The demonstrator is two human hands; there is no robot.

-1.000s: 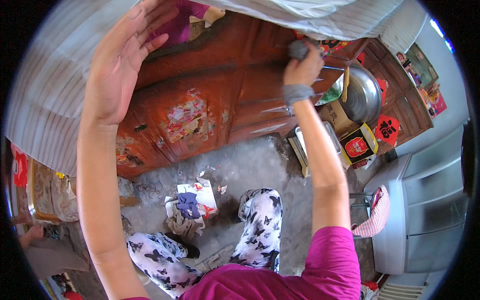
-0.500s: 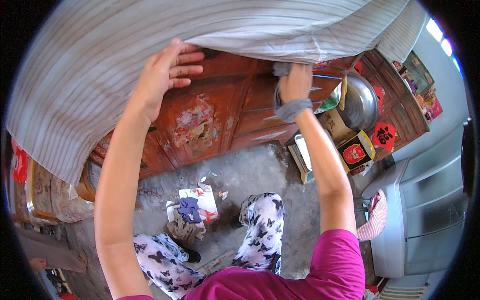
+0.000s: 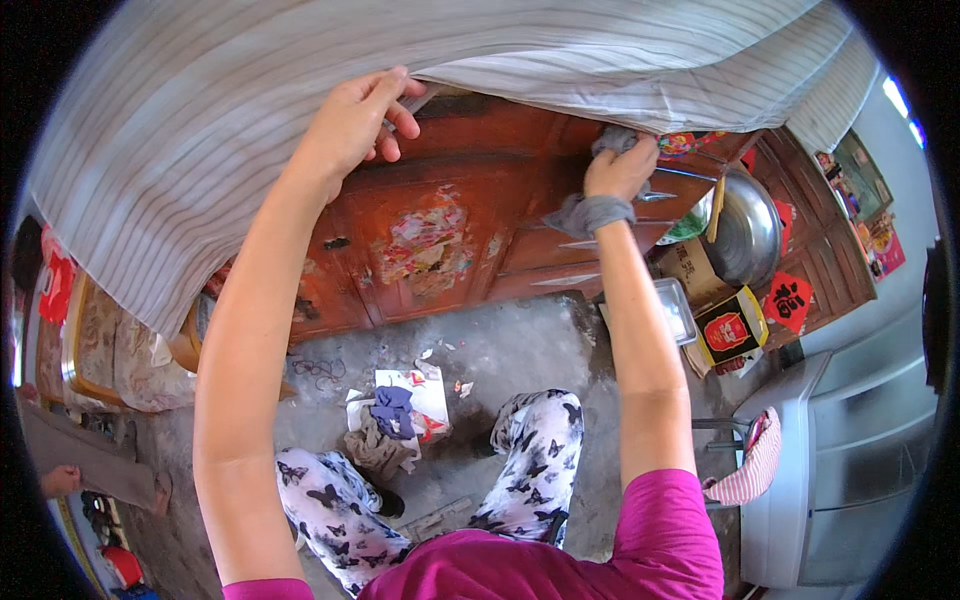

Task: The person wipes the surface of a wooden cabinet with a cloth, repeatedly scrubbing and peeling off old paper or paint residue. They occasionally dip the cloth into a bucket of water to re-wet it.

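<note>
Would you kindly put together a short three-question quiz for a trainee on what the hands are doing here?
1. True or false: the left hand lifts the edge of the striped cloth.
2. What does the right hand press against the red wooden cabinet? A) a sponge B) a grey rag C) a brush
3. Which shiny thing stands just right of the right hand?

Key
1. True.
2. B; the rag is bunched in its grip and hangs past the wrist.
3. The metal pot.
</note>
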